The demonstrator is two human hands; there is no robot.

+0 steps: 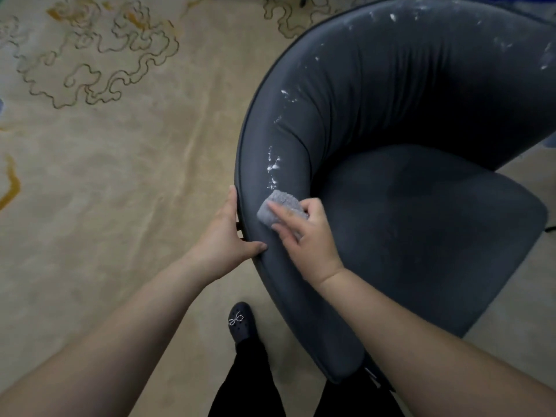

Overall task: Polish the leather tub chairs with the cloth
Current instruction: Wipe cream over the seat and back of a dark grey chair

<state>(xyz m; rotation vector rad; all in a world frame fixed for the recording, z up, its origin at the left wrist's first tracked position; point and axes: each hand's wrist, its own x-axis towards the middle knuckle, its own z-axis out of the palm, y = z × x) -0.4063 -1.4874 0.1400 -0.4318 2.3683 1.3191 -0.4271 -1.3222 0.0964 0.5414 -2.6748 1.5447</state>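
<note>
A dark grey leather tub chair [406, 121] fills the right half of the view, its curved back rim facing me. White streaks of polish [273, 167] run along the top of the rim and backrest. My right hand [307, 236] presses a folded grey cloth [281, 207] flat against the rim's inner side, just below the nearest white streaks. My left hand [225, 233] grips the chair's outer edge beside it, thumb on top of the rim and fingers hidden behind the edge.
A beige carpet [120, 176] with curling outline patterns covers the floor to the left and behind. My dark shoe [242, 323] with a beaded bow stands close to the chair's base. The chair's seat cushion [421, 236] lies to the right.
</note>
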